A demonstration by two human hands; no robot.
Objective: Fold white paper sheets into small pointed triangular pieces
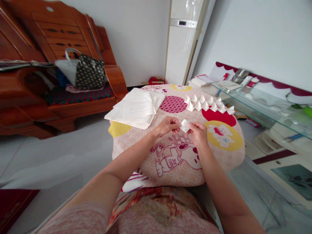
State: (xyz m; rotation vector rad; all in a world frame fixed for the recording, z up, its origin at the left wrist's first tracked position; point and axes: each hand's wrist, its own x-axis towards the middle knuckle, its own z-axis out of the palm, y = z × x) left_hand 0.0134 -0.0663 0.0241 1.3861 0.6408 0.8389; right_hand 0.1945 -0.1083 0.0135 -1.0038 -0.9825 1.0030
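My left hand (168, 126) and my right hand (199, 131) meet over a round surface covered by a pink cartoon-print cloth (219, 156). Both pinch one small folded white paper piece (184, 125) between thumb and fingertips, held just above the cloth. A stack of white paper sheets (136, 109) lies to the left of my left hand. Beyond my hands, several small folded white paper shapes (209, 104) stand in rows near the cloth's far edge.
A wooden bench (73, 107) with a dotted bag (89, 73) stands at the left. A tall white appliance (181, 42) is at the back. A glass shelf unit (263, 107) with books and small items runs along the right.
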